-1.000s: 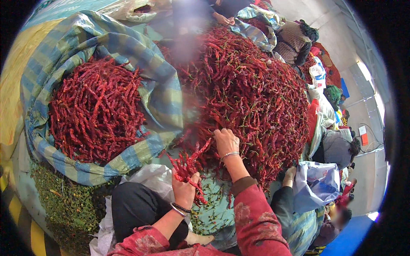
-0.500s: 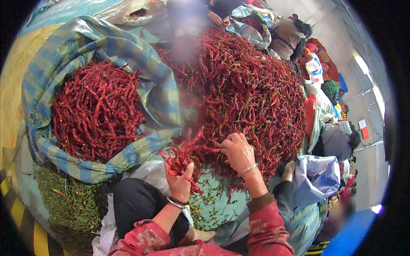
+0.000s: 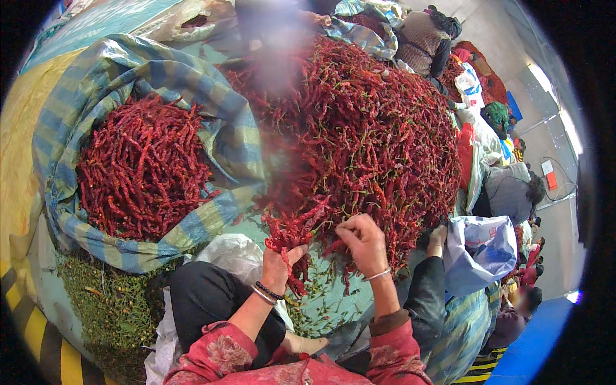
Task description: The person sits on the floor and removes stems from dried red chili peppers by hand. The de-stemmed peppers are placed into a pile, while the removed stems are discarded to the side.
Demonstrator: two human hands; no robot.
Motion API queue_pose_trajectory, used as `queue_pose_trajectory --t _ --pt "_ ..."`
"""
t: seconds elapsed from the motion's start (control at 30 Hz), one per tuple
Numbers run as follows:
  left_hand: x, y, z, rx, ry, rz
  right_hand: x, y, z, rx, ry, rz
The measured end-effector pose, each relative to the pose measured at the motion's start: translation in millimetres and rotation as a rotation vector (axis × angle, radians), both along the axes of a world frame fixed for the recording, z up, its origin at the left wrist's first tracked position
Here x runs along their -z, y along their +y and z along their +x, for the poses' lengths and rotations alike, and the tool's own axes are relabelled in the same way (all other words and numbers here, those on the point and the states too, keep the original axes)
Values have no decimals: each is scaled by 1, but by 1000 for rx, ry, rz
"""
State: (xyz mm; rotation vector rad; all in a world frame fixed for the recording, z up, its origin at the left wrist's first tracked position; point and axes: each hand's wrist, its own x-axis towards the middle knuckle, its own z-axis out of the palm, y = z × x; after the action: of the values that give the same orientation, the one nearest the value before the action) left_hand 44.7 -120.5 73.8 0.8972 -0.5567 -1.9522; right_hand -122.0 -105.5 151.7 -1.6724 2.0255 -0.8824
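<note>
My left hand (image 3: 276, 268) is closed round a bunch of red chili peppers (image 3: 292, 228), which fan out above the fingers and hang below them. To its right, my right hand (image 3: 364, 245) has thumb and fingertips pinched together, a little apart from the bunch. Whatever is in that pinch is too small to make out. Both hands are in front of a large heap of red chili peppers (image 3: 391, 141), some with green stems. On the left, a blue-and-cream checked woven sack (image 3: 237, 138) with a rolled-down rim holds more red chilies (image 3: 141, 167).
Green stems (image 3: 109, 308) lie piled at the lower left, and more are scattered on the pale green floor sheet (image 3: 333, 292) between my legs. A white plastic bag (image 3: 481, 256) stands beside my right foot. Other people (image 3: 423, 42) sit around the heap, beside more sacks.
My left hand and its chili bunch have shifted slightly right and down. My right hand has moved slightly down, and the chili it pinched before no longer shows clearly at its fingertips.
</note>
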Motion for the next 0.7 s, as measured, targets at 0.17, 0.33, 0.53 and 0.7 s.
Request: queue_pose_trajectory --t 0.17,0.33,0.53,0.7 --pt "4 1 -2 2 -4 -73 27 2 19 173 -720 286" --pt "13 1 -4 -13 -61 -148 33 -3 25 138 -765 281" --pt "14 -5 -7 14 -50 -259 41 7 18 160 -703 295" --pt "14 1 -7 185 88 -227 39 14 28 133 -525 266"
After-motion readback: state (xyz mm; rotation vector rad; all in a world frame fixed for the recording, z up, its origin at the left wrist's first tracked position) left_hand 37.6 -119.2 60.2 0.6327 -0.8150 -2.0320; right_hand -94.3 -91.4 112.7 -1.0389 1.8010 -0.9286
